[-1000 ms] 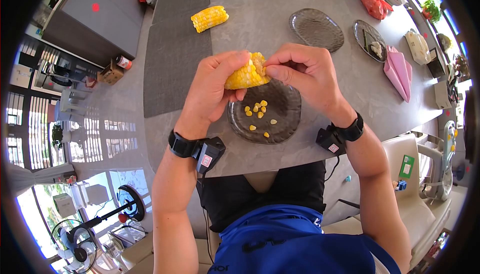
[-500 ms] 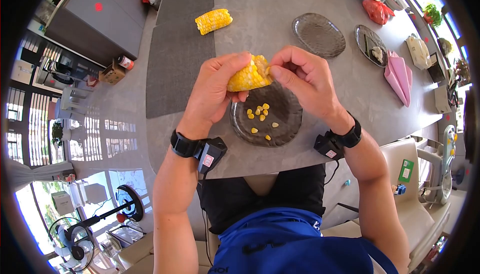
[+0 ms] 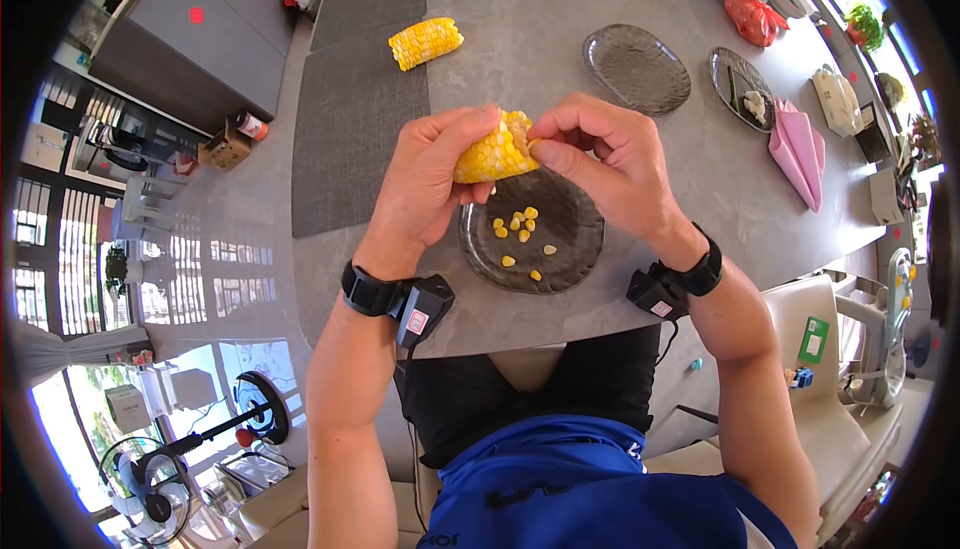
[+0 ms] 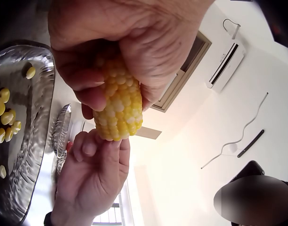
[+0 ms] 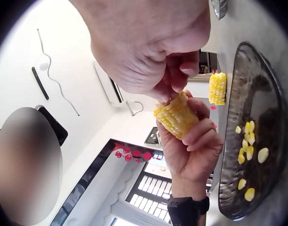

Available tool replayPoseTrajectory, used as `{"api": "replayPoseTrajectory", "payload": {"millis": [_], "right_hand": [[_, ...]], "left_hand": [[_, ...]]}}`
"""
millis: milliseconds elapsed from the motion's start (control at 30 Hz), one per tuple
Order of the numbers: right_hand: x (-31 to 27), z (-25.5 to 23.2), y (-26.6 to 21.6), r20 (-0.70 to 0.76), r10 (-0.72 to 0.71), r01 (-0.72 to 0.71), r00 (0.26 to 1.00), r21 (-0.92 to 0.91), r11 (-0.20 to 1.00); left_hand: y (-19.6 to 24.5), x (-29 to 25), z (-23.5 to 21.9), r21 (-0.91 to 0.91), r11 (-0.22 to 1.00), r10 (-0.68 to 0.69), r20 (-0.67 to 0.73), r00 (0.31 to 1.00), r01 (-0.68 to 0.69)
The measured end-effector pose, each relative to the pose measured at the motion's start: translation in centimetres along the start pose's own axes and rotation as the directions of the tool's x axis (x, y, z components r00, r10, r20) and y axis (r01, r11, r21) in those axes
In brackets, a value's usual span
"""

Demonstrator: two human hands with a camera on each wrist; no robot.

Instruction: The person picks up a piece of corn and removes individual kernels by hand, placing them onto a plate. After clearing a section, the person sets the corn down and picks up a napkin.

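Observation:
A piece of corn on the cob [image 3: 492, 152] is gripped by my left hand [image 3: 425, 164], its bare-looking end facing right. The thumb and index finger of my right hand [image 3: 610, 159] touch that end; whether a kernel is between them I cannot tell. In the left wrist view the corn [image 4: 119, 110] hides the right fingertips in part. Below the hands, a dark plate [image 3: 570, 249] carries several loose kernels, also visible on the plate [image 5: 264, 89] in the right wrist view.
Another corn piece [image 3: 426, 44] lies at the edge of a grey placemat [image 3: 350, 139]. Farther back are an oval dark plate [image 3: 637, 69], a plate with food [image 3: 728, 74], a pink cloth [image 3: 797, 154] and a red bag [image 3: 754, 22].
The right fingers have shifted slightly against the end of the corn, which stays in the left hand. The head view has moved a little.

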State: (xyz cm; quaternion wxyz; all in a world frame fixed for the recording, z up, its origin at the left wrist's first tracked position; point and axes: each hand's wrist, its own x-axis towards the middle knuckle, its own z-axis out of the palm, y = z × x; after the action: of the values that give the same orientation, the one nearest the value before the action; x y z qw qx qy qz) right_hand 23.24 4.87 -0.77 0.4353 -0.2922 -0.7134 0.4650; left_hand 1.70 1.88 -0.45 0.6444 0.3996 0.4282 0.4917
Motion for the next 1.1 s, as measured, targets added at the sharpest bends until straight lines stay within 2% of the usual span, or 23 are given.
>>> {"api": "replayPoseTrajectory", "payload": {"millis": [200, 300, 367, 400, 500, 600, 667, 767, 867, 967, 1100], "right_hand": [[-0.4, 0.7, -0.6, -0.086, -0.122, 0.094, 0.989, -0.277, 0.956], [-0.4, 0.3, -1.0, -0.105, -0.099, 0.07, 0.99, -0.244, 0.967], [-0.3, 0.1, -0.9, -0.133, -0.027, 0.033, 0.991, 0.039, 0.999], [-0.3, 0.1, -0.9, -0.136, 0.009, 0.016, 0.991, 0.182, 0.983], [-0.2, -0.5, -1.5, -0.041, 0.096, -0.081, 0.994, 0.284, 0.955], [-0.2, -0.4, -1.5, 0.005, 0.114, -0.112, 0.993, 0.231, 0.966], [-0.2, -0.2, -1.1, -0.02, 0.133, -0.122, 0.991, 0.275, 0.954], [0.0, -0.3, -0.8, -0.046, 0.148, -0.131, 0.988, 0.266, 0.955], [0.3, -0.5, -1.0, -0.034, 0.192, -0.182, 0.981, 0.202, 0.962], [0.4, -0.6, -0.9, 0.002, 0.219, -0.216, 0.976, 0.157, 0.964], [0.4, -0.5, -0.6, 0.025, 0.224, -0.226, 0.974, 0.154, 0.962]], "left_hand": [[-0.1, 0.0, 0.0, 0.026, 0.999, 0.024, -0.039, 0.999, -0.023], [-0.2, -0.1, 0.5, 0.071, 0.996, 0.056, -0.077, 0.995, -0.051], [0.0, -0.1, 0.4, 0.065, 0.994, 0.097, -0.125, 0.987, -0.09], [0.2, 0.0, 0.0, -0.006, 0.995, 0.101, -0.112, 0.989, -0.102], [0.4, 0.5, -1.1, -0.199, 0.973, 0.097, -0.093, 0.991, -0.114], [0.2, 0.4, -1.3, -0.326, 0.941, 0.059, -0.097, 0.994, -0.088], [0.0, 0.3, -1.0, -0.378, 0.923, 0.045, -0.087, 0.995, -0.075], [0.1, -0.1, 0.0, -0.262, 0.964, 0.022, -0.091, 0.996, -0.045], [-0.5, 0.3, -0.5, -0.167, 0.979, 0.115, -0.009, 0.993, -0.115], [-0.3, 0.0, 0.0, -0.134, 0.978, 0.16, -0.016, 0.987, -0.16], [-0.7, -0.1, 0.2, 0.077, 0.954, 0.291, -0.007, 0.957, -0.289]]}}
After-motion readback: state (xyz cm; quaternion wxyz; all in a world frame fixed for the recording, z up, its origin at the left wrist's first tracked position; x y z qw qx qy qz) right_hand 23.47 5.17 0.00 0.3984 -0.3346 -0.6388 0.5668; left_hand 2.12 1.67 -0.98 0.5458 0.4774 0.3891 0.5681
